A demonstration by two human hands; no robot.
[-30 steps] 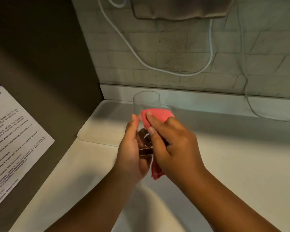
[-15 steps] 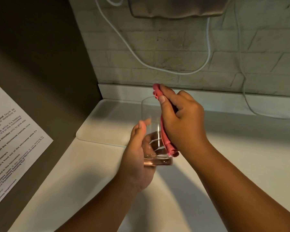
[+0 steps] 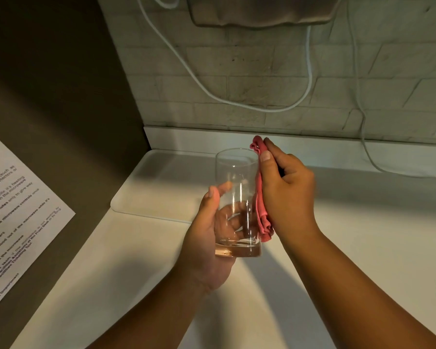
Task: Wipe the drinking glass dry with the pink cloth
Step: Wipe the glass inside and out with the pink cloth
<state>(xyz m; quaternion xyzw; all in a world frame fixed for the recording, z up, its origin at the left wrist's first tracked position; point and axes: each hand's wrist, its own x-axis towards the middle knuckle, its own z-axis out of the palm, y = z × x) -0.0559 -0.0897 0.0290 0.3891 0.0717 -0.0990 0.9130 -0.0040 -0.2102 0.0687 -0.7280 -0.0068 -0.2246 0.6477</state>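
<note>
A clear drinking glass (image 3: 237, 177) stands upright in the air above the white counter, with my left hand (image 3: 207, 238) wrapped around its lower half and thick base. My right hand (image 3: 287, 195) presses a folded pink cloth (image 3: 260, 197) flat against the glass's right outer wall. The cloth runs from just above the rim down almost to the base. Thumb and fingers of the right hand pinch the cloth's top end. My fingers show through the glass.
A pale rectangular tray or board (image 3: 151, 195) lies on the white counter (image 3: 363, 248) behind the glass. A dark side panel with a printed notice (image 3: 13, 217) rises on the left. White cables (image 3: 212, 94) hang on the brick wall behind.
The right hand with the cloth has moved from the lower front of the glass up along its right side to the rim. The glass now stands more upright and closer to the camera.
</note>
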